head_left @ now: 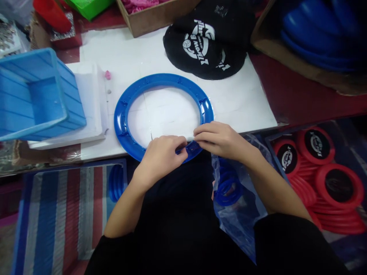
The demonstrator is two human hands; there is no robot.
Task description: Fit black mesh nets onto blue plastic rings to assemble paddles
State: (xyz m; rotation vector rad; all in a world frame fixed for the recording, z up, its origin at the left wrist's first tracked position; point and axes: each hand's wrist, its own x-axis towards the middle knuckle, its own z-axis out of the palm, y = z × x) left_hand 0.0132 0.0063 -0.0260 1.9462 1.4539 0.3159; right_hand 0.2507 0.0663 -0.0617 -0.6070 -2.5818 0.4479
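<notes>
A blue plastic ring [120,121] lies on the white-covered table with its ribbed, hollow side up. My left hand [163,154] rests on the near part of the ring, thumb and fingers curled in a pinch at the rim. Just to its right, my right hand [219,140] has its fingers pressed together over the ring's near right part. Whether a small piece sits between the fingertips of either hand is hidden. Beyond the ring lie black fabric discs [183,49] with white printed lettering, partly overlapping.
On the left a light blue bin [71,91] stands on white sheets. An open cardboard box [160,17] holds pink items at the back. Blue rings fill a box at the upper right. Red rings [340,185] lie in a crate below right; a striped-lined crate [71,206] is below left.
</notes>
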